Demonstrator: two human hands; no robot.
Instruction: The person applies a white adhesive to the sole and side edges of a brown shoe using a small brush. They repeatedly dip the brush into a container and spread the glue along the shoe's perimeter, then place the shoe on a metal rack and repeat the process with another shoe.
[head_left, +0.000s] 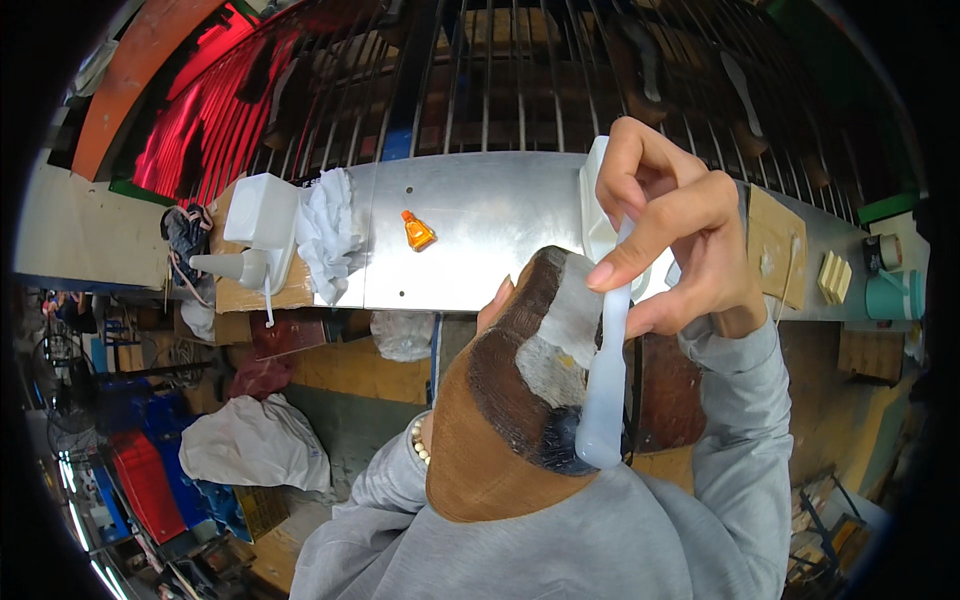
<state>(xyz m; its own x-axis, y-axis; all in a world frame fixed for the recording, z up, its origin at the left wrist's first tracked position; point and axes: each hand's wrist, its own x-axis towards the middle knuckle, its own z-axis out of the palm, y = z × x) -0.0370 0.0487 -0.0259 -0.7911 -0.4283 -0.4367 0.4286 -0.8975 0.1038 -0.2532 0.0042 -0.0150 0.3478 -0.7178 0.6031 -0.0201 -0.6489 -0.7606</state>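
A brown shoe upper [465, 430] is tilted in front of my chest, its underside turned up, with a dark brown band and a pale grey patch. My left hand [497, 304] grips it from the far left side; only fingertips show, and the rest is hidden behind the shoe. Between thumb and fingers, my right hand [680, 230] pinches a pale translucent plastic tool with a long bulbous handle [602, 410]. The handle hangs down over the right edge of the shoe. Whether the tool touches the shoe, I cannot tell.
On the metal bench [480, 200] stand a small orange bottle [418, 231], a crumpled white cloth [328, 235] and a white container [262, 212] with a nozzle. Behind runs a rack of metal rods [485, 90] carrying dark pieces. A teal container [893, 295] sits far right.
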